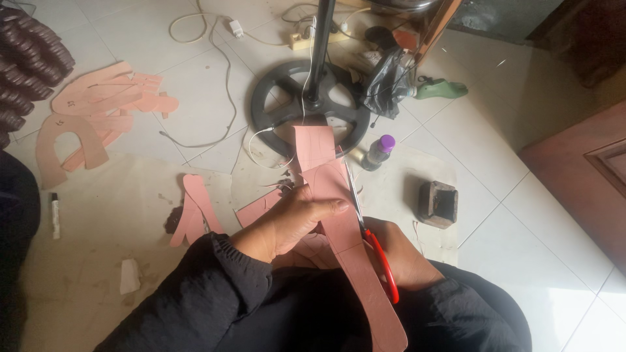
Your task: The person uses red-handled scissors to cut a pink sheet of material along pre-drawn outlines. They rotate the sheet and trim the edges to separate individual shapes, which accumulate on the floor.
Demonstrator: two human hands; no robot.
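Note:
My left hand (293, 218) grips a long pink sheet strip (339, 221) with drawn outlines, thumb pressed on its face. My right hand (404, 257) holds red-handled scissors (375, 244) whose blades run up along the strip's right edge. Both arms wear black sleeves. The strip reaches from my lap up toward the round black stand base (306, 107).
Cut pink pieces lie in a pile (98, 111) at the left, and more (195, 208) near my left arm. A purple-capped bottle (378, 153), a dark square block (438, 203), a white marker (55, 215), cables, a power strip (313, 39) and a black bag (388, 81) sit on the tiled floor.

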